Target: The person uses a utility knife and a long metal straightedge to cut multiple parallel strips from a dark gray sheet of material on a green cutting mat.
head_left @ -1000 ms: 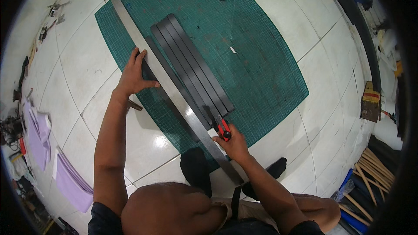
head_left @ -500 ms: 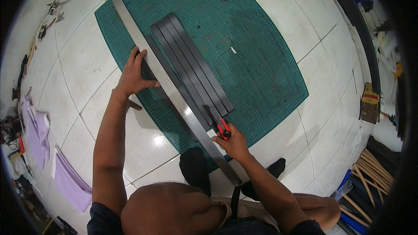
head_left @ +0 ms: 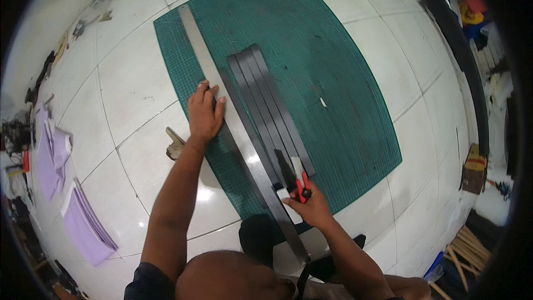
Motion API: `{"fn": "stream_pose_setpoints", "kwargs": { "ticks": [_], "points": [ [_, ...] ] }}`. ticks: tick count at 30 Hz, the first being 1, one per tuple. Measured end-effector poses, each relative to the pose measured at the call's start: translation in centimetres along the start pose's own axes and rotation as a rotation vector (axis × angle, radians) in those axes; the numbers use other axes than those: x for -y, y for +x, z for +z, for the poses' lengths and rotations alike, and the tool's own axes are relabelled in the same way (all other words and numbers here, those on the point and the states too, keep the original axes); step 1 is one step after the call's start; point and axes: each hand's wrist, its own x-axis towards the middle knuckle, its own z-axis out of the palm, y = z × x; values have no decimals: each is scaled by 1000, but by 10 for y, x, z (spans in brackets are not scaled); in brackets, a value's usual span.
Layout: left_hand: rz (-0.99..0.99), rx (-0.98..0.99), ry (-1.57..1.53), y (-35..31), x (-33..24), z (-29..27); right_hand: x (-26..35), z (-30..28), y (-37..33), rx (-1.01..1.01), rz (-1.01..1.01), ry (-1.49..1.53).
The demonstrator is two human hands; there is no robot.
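Note:
A long metal ruler (head_left: 242, 136) lies lengthwise over a dark strip of material (head_left: 252, 186) on the green cutting mat (head_left: 355, 128). My left hand (head_left: 205, 112) rests flat on the ruler's left edge and the strip, fingers extended close together. My right hand (head_left: 314, 206) grips a red-and-black utility knife (head_left: 303, 189), its blade pointing away from me. Under my right thumb, beside the ruler's near end, is a small white rectangular piece (head_left: 290, 206); whether I grip it too is unclear. Several dark strips (head_left: 272, 111) lie side by side right of the ruler.
A white scrap (head_left: 323, 101) lies on the mat. Left of it, on the tiled floor, are a wooden-handled tool (head_left: 175, 143) and folded lilac cloth (head_left: 86, 225). Wooden sticks (head_left: 466, 250) and a small box (head_left: 474, 169) stand at right. My foot (head_left: 256, 239) touches the near edge.
The whole view has shifted, with the mat appearing further right and lower. My left thumb has drawn in toward the fingers. The knife stays in my right hand, tilted differently.

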Motion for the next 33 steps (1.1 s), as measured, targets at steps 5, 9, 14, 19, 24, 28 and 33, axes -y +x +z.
{"fn": "stream_pose_setpoints", "kwargs": {
  "ticks": [5,9,14,19,24,28,33],
  "points": [
    [-39,-39,9,-7,3,-1,80,14,92,-158,-189,93],
    [-78,-27,-5,-5,1,1,134,42,193,-203,-313,-6],
    [-131,-11,6,-5,-2,1,191,73,252,-259,-329,-157],
    [-108,-31,-9,-4,1,3,192,78,276,-265,-338,-196],
    [-146,8,-50,-7,1,-1,186,73,286,-154,-373,-163],
    [-152,21,-78,-4,-1,-1,182,70,290,-178,-385,-140],
    [-161,31,-77,-6,1,-2,188,70,281,-142,-335,-100]
  ]
}}
